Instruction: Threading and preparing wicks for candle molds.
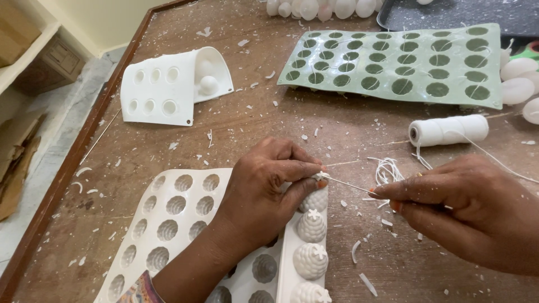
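Observation:
My left hand (268, 188) rests on a white silicone mould (168, 224) with ribbed round cavities and pinches the top of one moulded white piece (316, 199) at the mould's right edge. My right hand (466, 210) pinches a thin white wick string (348, 184) that runs taut to the left fingertips. Below them, three more ribbed white pieces (311, 244) stand in a row along the folded mould edge. A loose bundle of cut wick (387, 171) lies between the hands.
A spool of white string (449, 130) lies on the brown wooden table (241, 129). A green mould tray (404, 64) with round holes sits at the back, a small folded white mould (168, 87) to the left. White egg-shaped pieces (519, 81) and wax flakes lie around.

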